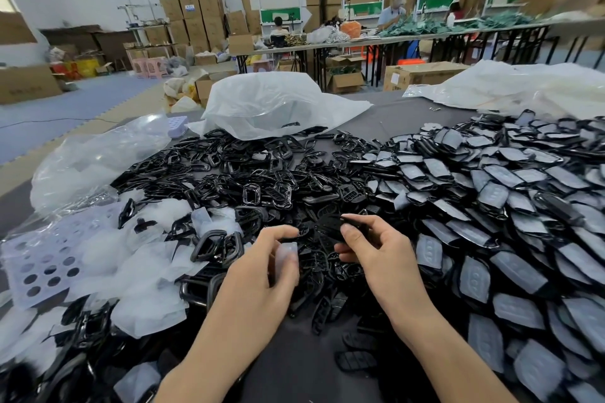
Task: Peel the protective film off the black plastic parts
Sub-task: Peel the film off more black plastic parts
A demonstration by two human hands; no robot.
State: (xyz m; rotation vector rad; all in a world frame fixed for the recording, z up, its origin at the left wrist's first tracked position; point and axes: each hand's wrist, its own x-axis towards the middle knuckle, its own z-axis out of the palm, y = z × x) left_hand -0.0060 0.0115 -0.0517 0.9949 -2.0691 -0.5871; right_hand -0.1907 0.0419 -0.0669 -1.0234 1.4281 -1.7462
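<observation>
My right hand (373,249) pinches a black plastic part (327,226) between thumb and fingers, low in the middle of the table. My left hand (271,258) holds a small translucent piece of protective film (286,255) just left of that part. A large heap of film-covered black parts (510,193) fills the right side. Bare black parts and frames (255,173) are piled in the centre and at the left. Peeled films (147,275) lie in a whitish pile on the left.
A white plastic bag (271,105) sits at the table's far edge, and more bags (523,85) lie at the far right. A lilac perforated sheet (45,258) rests at the left. Bare grey tabletop (393,121) shows between the bags. People work at distant benches among cardboard boxes.
</observation>
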